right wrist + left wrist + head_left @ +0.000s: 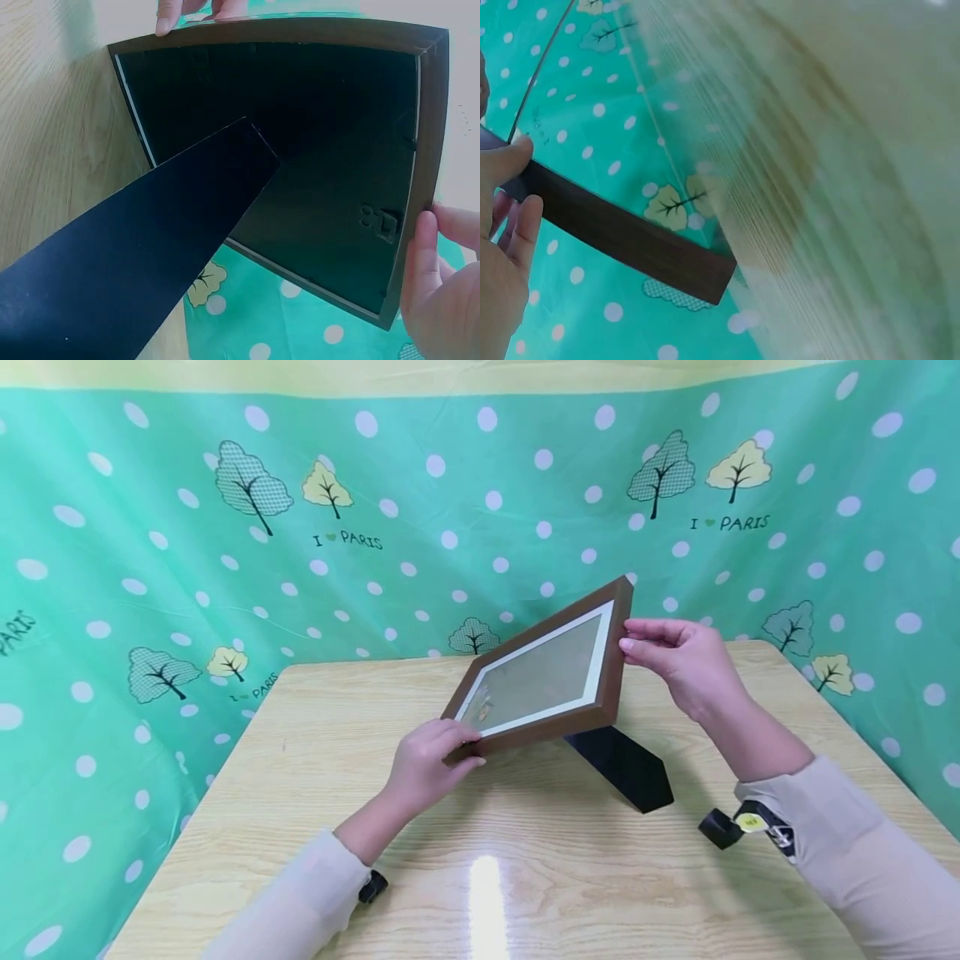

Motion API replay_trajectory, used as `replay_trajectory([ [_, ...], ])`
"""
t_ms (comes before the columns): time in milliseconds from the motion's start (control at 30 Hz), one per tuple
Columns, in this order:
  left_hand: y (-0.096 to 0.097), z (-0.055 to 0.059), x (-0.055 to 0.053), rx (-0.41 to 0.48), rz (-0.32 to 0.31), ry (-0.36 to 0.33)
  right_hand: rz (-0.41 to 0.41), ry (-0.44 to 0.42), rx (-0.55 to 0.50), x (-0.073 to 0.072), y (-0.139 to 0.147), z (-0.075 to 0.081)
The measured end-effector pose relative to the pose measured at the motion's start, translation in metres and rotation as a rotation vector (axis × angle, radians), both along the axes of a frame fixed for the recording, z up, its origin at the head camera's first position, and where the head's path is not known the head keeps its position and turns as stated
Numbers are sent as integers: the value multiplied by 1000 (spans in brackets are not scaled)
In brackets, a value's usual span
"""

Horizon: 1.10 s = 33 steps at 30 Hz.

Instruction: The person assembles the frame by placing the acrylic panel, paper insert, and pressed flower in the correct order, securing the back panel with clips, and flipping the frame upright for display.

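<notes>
A brown picture frame [617, 677] with a white inner border is held tilted over the table, its glazed front towards me. My left hand [427, 764] pinches its near left corner, with the thumb below. On the right side edge, my right hand [686, 664] grips between thumb and fingers. From the dark back panel [322, 150] a black easel leg [626, 768] swings out, slanting down to the right. A small metal hanger [386, 225] shows on that back. In the left wrist view, the left hand [506, 247] holds the frame's dark edge [630, 236].
The light wood table [315, 827] lies beneath, with a bright glare near its front. Behind and beside it hangs a green dotted cloth [420, 510] printed with trees. A black device is strapped at each wrist.
</notes>
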<state>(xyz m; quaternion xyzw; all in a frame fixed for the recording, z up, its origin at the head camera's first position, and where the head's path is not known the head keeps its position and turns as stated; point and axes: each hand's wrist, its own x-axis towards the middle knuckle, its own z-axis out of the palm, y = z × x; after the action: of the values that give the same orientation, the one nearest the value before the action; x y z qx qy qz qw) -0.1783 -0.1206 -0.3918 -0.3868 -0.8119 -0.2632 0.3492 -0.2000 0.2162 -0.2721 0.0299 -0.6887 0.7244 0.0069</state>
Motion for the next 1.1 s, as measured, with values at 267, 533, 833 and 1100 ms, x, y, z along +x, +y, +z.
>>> replay_trajectory([
  [267, -18, 6, -7, 353, 48, -724, 13, -30, 25, 9, -3, 0],
  [533, -55, -14, -44, 488, 201, -1206, 3, -41, 127, 21, -10, 0],
  [833, -76, -26, -60, 322, 18, -1390, -30, 26, 269, 43, -14, -3],
  [1100, -80, -25, -59, 288, -8, -1457, 5, 50, 306, 38, -7, -5],
])
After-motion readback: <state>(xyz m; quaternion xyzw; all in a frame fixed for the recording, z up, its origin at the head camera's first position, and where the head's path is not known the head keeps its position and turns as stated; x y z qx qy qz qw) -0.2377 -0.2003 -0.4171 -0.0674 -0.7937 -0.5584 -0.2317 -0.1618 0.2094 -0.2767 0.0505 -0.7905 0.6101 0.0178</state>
